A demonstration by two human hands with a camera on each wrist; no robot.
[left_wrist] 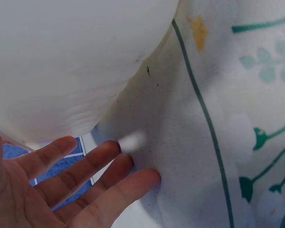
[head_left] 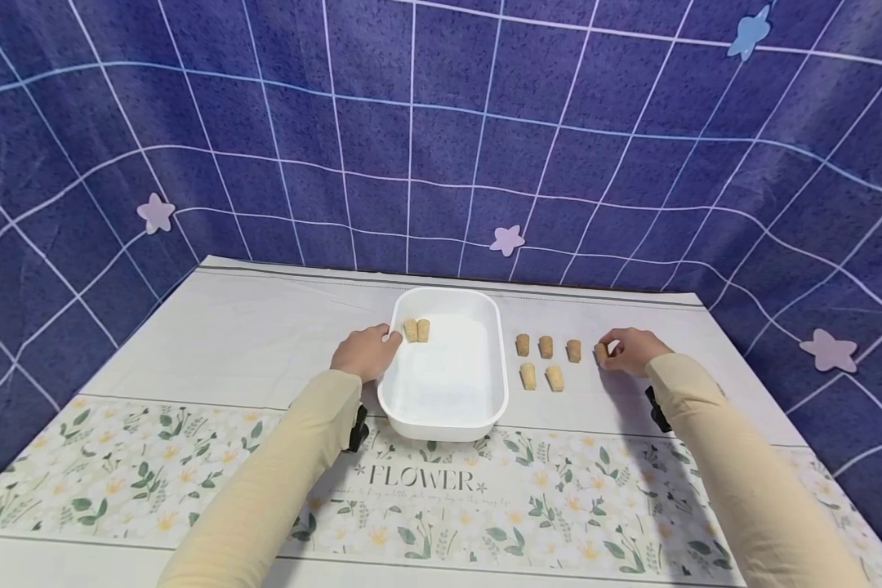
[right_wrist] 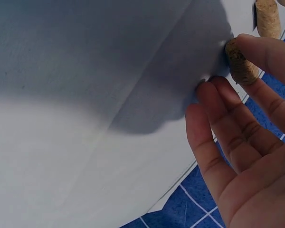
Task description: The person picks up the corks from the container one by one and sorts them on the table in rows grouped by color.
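Observation:
A white plastic tub stands on the table, with two cork stoppers side by side at its far left inside. My left hand holds the tub's left rim, thumb over the edge; in the left wrist view its other fingers extend beneath the outer wall. To the right of the tub, my right hand pinches a cork stopper between thumb and index finger at the table surface. Its remaining fingers stay spread. Between tub and hand lie three darker corks in a row, with two lighter ones nearer me.
A white cloth with a printed floral band covers the table. Behind and at the sides hangs a dark blue curtain with a grid of lines and stars. The table's back edge meets the curtain.

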